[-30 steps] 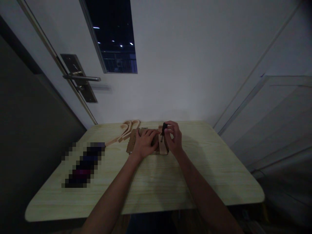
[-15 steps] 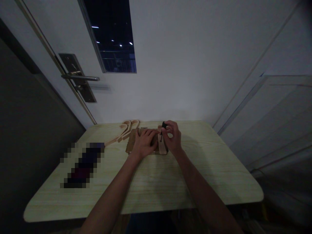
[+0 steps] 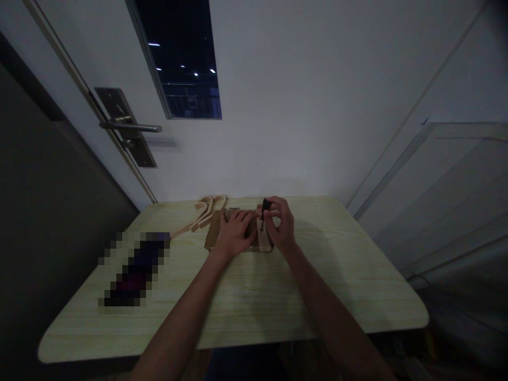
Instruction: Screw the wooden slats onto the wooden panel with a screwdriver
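Pinches a small black tool between thumb and fingertips of the right hand, with the shaft pointing down onto a pale wooden strip at the right end of a flat brown board. Presses the left hand palm down on the board, fingers close together and stretched toward the tool, fingertips just beside the strip. Cannot tell whether the tool's tip touches the wood, being too dim and small. Has the board lying flat at the far middle of the table, near the wall, with both forearms stretched across the pale wood-grain top from the near edge. Shows curved pale wooden pieces just beyond the board's far left corner, and a thin slat running from them toward the left. Shows a dark pixelated patch on the left part of the table, well apart from the hands. Beyond the table, at upper left, shows a metal door handle on its plate, and right of it a narrow dark window with a few small lights in it. At far right, shows a pale framed panel, half in shadow.
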Action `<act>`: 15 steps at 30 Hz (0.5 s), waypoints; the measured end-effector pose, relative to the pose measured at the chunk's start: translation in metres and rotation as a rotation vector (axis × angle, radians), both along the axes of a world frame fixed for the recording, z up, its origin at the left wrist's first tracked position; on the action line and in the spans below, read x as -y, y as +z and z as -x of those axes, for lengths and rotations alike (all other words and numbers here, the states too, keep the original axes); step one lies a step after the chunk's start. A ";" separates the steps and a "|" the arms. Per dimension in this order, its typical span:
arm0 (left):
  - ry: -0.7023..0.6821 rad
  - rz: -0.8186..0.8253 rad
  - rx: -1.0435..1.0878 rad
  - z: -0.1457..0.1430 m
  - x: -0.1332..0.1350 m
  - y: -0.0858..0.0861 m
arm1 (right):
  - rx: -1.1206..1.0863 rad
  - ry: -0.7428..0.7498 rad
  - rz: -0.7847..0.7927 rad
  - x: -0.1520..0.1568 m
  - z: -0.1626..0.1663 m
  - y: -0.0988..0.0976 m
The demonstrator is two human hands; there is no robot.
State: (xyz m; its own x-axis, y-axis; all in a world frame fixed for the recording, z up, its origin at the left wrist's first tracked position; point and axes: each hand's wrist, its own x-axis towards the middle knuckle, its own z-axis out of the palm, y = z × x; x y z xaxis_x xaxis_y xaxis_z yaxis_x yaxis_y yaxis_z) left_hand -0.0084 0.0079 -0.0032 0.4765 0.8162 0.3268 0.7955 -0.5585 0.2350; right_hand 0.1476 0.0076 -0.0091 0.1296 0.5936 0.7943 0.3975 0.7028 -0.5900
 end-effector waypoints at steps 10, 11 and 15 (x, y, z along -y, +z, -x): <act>0.001 -0.010 0.002 0.000 -0.001 -0.002 | -0.060 0.017 -0.005 -0.006 0.002 -0.006; 0.001 -0.008 0.000 0.000 -0.001 -0.002 | -0.052 0.010 0.000 -0.006 0.002 -0.006; 0.003 -0.003 -0.013 0.000 -0.002 -0.003 | -0.062 -0.040 0.007 -0.006 0.002 -0.005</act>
State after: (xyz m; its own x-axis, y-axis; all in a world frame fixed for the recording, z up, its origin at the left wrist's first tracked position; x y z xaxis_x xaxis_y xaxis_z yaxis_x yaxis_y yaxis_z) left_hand -0.0081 0.0100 -0.0060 0.4781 0.8166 0.3235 0.8001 -0.5569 0.2231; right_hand 0.1456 0.0134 -0.0140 0.2020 0.5924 0.7799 0.3880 0.6827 -0.6191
